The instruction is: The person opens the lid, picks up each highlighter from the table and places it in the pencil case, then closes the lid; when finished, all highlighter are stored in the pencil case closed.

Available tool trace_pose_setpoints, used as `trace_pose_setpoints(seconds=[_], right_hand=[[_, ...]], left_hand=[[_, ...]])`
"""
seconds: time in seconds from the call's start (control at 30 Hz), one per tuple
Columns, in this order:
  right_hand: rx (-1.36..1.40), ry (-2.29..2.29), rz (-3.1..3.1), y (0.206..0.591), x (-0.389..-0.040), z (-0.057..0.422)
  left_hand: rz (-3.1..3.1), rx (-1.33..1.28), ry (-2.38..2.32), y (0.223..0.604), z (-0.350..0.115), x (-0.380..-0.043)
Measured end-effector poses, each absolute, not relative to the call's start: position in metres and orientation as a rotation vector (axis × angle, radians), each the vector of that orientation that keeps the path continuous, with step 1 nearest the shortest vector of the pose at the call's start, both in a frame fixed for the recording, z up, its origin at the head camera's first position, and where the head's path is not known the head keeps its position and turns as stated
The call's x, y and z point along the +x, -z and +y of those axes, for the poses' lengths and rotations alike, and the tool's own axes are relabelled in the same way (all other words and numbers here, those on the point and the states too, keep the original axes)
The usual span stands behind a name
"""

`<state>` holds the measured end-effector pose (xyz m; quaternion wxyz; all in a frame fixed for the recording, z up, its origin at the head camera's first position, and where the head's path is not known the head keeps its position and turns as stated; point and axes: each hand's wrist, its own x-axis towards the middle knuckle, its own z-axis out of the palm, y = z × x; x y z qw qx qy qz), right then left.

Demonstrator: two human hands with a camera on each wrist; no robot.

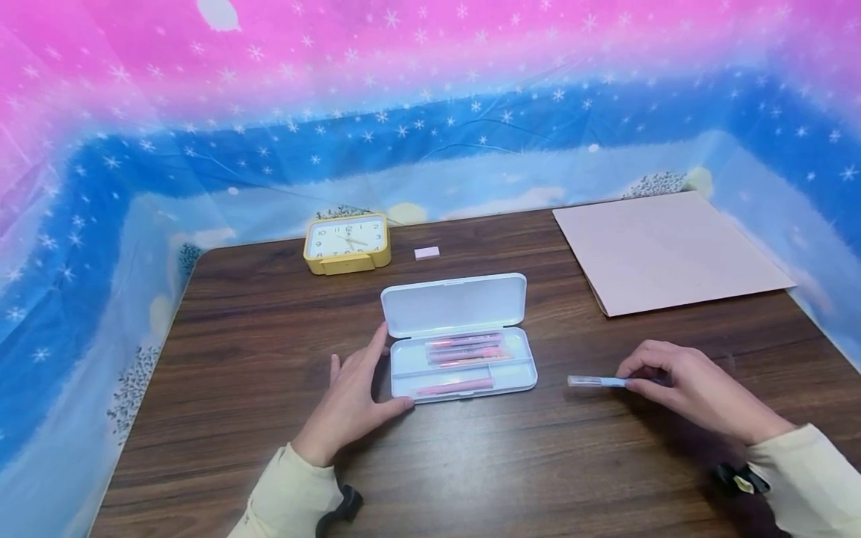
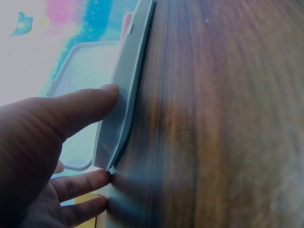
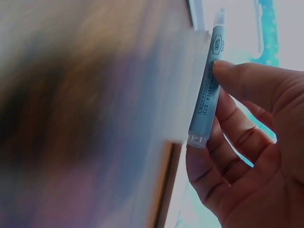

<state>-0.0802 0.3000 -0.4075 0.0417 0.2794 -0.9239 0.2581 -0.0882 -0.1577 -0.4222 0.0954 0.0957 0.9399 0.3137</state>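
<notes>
An open white pencil case [image 1: 464, 396] lies on the table with its lid [image 1: 454, 306] raised at the back. Inside it are several pink pens [image 1: 464, 351] in the rear compartment and one pink pen [image 1: 456, 386] in the front one. My left hand [image 1: 350, 403] holds the case's left end, thumb against the front wall, index finger along the side towards the hinge. To the right of the case, my right hand [image 1: 679, 381] pinches a light blue highlighter [image 3: 206, 90] between thumb and fingers. Its clear end points left, towards the case, and printed lettering shows on its barrel.
A yellow clock [image 1: 347, 243] stands at the back left, with a small pale pink eraser [image 1: 427, 253] beside it. On the back right lies a large pale pink folder [image 1: 673, 254]. A printed cloth hangs behind the wooden table [image 1: 255, 329].
</notes>
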Motion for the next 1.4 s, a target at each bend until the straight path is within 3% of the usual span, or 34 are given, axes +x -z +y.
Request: trace_pose_setpoints(seconds=[0.73,1.4], right_hand=[[1.094,-0.877,-2.951,0.382,-0.124,0.162],[1.227,-0.799,-2.943,0.397,-0.133,0.096]], left_hand=[[2.794,0.281,-0.923,0.424,-0.158,-0.089],[2.789,0.264,-0.909,0.423,-0.159,-0.088]])
